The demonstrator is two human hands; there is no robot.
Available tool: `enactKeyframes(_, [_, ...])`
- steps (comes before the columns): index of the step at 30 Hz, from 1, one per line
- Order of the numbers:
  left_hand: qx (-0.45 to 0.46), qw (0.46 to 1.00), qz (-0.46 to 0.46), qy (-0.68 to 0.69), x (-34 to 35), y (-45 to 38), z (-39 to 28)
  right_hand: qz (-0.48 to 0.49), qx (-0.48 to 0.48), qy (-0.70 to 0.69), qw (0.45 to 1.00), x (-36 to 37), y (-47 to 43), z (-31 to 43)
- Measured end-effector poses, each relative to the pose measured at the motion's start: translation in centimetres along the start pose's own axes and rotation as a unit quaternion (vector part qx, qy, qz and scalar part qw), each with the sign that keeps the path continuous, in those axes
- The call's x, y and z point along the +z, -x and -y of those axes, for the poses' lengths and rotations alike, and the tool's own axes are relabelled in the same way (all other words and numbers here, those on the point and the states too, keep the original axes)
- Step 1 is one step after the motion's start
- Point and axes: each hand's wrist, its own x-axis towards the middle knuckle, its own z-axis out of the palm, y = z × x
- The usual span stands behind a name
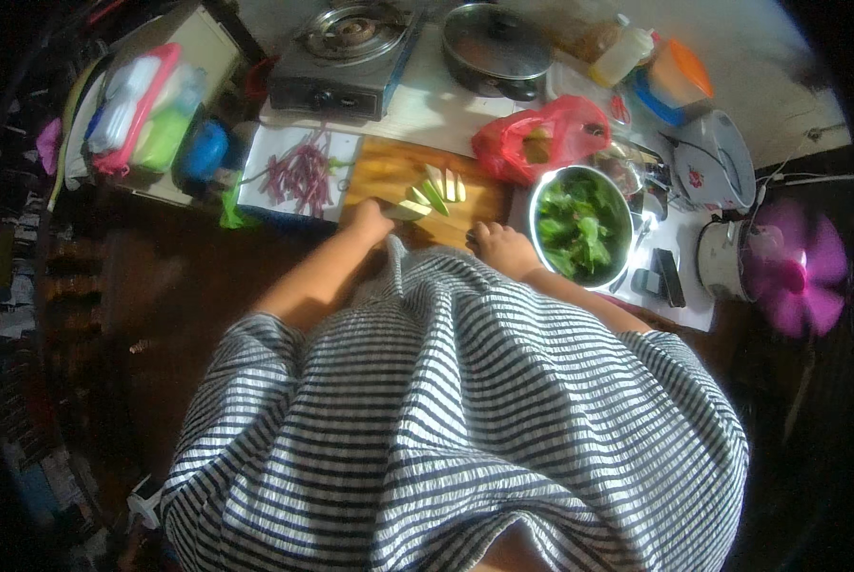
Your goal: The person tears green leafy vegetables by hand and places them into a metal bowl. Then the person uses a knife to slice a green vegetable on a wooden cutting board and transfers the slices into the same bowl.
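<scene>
A wooden cutting board [380, 164] lies before me with several pale-green vegetable wedges [435, 198] on it. My left hand [369, 223] is closed at the board's near left side, around the end of a pale, long piece [408, 209]. Whether that piece is a vegetable wedge or a blade is unclear. On the near right edge rests my right hand [502, 247], its fingers curled. Something small and dark shows by its fingertips, too blurred to name. Right of this hand stands a metal bowl [631, 239] of green leaves [580, 222].
Purple strips of vegetable [301, 175] lie on a white sheet [259, 154] at left. Behind are a gas stove [330, 96], a lidded pan [495, 50] and a red plastic bag [570, 125]. A phone-like black object [668, 277] and a purple-bladed fan [795, 275] are at right.
</scene>
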Motion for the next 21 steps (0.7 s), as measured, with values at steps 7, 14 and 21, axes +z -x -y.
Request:
enactKeyframes(7, [-0.1, 0.987, 0.042, 0.121, 0.0, -0.1, -1.0, -0.003, -0.023, -0.016, 1.0, 1.3, -2.4, -1.0])
enactKeyframes(14, [0.062, 0.986, -0.034, 0.153, 3.6, -1.6, 3.4, 0.021, 0.018, -0.094, 0.995, 2.2, -5.6, -0.6])
enactKeyframes(21, [0.046, 0.995, -0.032, 0.077, 1.6, -2.5, 3.9, -0.032, 0.036, -0.139, 0.989, 0.0, -2.5, 0.2])
